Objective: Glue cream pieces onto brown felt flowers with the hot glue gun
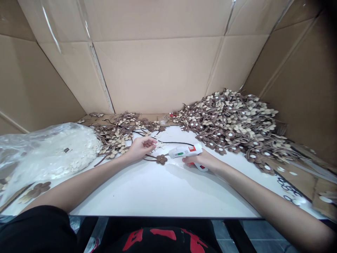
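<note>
My right hand [201, 161] grips a white glue gun [186, 151] whose nozzle points left toward a brown flower piece [161, 159] lying on the white table [168, 189]. My left hand [140, 146] is curled, fingertips pinching a small cream flower piece [159, 144] just above the brown one. A thin brown stem runs from the brown flower toward my left hand.
A big heap of finished brown and cream flowers [234, 123] fills the back right. A smaller heap [118, 135] lies at the back left. A clear plastic bag of cream pieces [52, 151] sits at the left. Cardboard walls [158, 70] enclose the table.
</note>
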`<action>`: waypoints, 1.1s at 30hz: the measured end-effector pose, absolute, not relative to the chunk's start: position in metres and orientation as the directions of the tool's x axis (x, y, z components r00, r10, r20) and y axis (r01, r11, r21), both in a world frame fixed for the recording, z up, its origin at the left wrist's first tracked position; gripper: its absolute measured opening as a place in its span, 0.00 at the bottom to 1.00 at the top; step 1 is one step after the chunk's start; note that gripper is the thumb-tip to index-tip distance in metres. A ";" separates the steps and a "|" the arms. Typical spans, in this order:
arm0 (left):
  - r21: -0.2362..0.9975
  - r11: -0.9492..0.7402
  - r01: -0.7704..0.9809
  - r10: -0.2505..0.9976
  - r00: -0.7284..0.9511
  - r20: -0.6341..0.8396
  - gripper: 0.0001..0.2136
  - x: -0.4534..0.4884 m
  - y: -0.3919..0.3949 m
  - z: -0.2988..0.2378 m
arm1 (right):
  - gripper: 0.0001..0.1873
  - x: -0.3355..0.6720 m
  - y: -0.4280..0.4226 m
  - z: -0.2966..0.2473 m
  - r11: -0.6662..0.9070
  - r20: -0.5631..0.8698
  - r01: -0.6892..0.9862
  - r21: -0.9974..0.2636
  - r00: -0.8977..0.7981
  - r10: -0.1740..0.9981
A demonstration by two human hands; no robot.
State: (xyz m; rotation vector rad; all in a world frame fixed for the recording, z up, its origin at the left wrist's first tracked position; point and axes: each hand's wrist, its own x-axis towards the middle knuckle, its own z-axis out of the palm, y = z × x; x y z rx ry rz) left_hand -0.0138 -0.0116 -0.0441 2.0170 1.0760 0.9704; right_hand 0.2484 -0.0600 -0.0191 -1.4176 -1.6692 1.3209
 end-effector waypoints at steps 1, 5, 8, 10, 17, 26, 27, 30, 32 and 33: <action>0.807 -0.450 0.381 0.870 0.391 0.300 0.14 -0.014 -0.011 -0.045 | 0.08 0.248 -0.060 -0.019 -0.055 -0.166 0.377 -0.925 -0.269 0.949; 0.800 -0.461 0.384 0.864 0.399 0.307 0.12 -0.016 -0.011 -0.044 | 0.08 0.247 -0.061 -0.018 -0.064 -0.173 0.366 -0.928 -0.273 0.946; 0.714 -0.532 0.456 0.841 0.379 0.385 0.10 -0.014 -0.013 -0.040 | 0.09 0.248 -0.060 -0.019 -0.061 -0.170 0.357 -0.932 -0.282 0.944; 0.702 -0.550 0.452 0.832 0.371 0.413 0.10 -0.012 -0.015 -0.039 | 0.09 0.248 -0.060 -0.020 -0.057 -0.167 0.355 -0.933 -0.287 0.943; 0.874 -0.376 0.309 0.892 0.377 0.250 0.10 -0.004 -0.024 -0.045 | 0.07 0.248 -0.059 -0.021 -0.028 -0.136 0.363 -0.931 -0.275 0.952; 0.822 -0.458 0.338 0.866 0.379 0.327 0.08 0.002 -0.038 -0.039 | 0.07 0.248 -0.057 -0.026 -0.017 -0.115 0.336 -0.942 -0.274 0.955; 0.816 -0.465 0.343 0.864 0.378 0.333 0.08 0.003 -0.040 -0.038 | 0.07 0.248 -0.057 -0.026 -0.017 -0.114 0.332 -0.943 -0.274 0.955; 0.806 -0.474 0.353 0.862 0.372 0.344 0.08 0.006 -0.044 -0.036 | 0.07 0.247 -0.057 -0.027 -0.012 -0.107 0.323 -0.946 -0.279 0.954; 0.801 -0.482 0.356 0.858 0.377 0.349 0.08 0.007 -0.045 -0.035 | 0.08 0.248 -0.057 -0.028 -0.016 -0.108 0.315 -0.949 -0.276 0.955; 0.798 -0.487 0.356 0.855 0.381 0.352 0.07 0.007 -0.046 -0.035 | 0.08 0.248 -0.057 -0.029 -0.017 -0.109 0.313 -0.949 -0.278 0.955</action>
